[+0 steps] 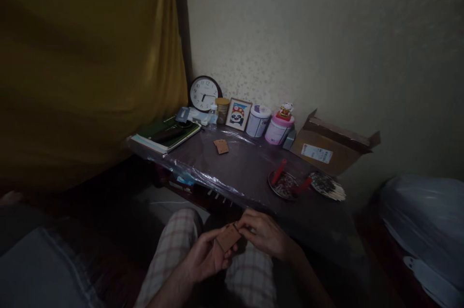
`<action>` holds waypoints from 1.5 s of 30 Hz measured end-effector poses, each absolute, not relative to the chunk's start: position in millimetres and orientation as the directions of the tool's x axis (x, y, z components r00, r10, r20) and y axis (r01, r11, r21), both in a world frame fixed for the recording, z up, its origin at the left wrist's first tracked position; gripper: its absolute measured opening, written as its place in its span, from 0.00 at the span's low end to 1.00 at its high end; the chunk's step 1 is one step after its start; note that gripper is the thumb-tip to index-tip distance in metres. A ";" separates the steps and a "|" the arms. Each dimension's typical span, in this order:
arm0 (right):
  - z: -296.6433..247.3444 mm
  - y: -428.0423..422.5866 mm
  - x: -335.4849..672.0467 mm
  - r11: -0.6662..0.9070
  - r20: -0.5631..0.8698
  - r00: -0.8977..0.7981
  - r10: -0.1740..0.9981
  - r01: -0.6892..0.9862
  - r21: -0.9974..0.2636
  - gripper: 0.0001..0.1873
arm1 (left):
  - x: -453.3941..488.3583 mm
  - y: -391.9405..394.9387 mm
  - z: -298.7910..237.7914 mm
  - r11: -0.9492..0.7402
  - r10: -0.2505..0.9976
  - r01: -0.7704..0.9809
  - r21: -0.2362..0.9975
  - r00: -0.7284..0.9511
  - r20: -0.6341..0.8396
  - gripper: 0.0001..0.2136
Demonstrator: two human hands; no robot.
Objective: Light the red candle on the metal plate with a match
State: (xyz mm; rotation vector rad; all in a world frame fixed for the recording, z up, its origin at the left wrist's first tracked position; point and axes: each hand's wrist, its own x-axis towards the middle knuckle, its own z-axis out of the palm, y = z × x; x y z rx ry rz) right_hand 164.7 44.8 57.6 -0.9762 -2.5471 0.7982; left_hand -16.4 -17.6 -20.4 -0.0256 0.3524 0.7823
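Observation:
My left hand [206, 256] grips a small brown card [227, 238] from below, fingers curled round its edge, above my lap in checked trousers. My right hand [264, 233] meets the card's upper right corner with fingertips pinched together; whatever they pinch is too small to make out. Both hands sit just in front of the near edge of a low dark table [250, 170] covered in clear plastic. A second brown card [221, 146] lies flat on the table farther back.
On the table: a round dish [284, 185] with red-handled tools, a pile of thin sticks [328, 186], an open cardboard box [333, 146], two tubs, a framed picture [238, 114], a clock [204, 94], stacked books [165, 136]. A yellow curtain hangs left.

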 end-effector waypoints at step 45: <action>46.4 71.7 202.1 0.490 0.175 -0.592 0.787 0.427 -0.760 0.10 | -24.2 -15.7 -16.2 0.606 0.795 -0.727 0.322 0.572 -0.203 0.24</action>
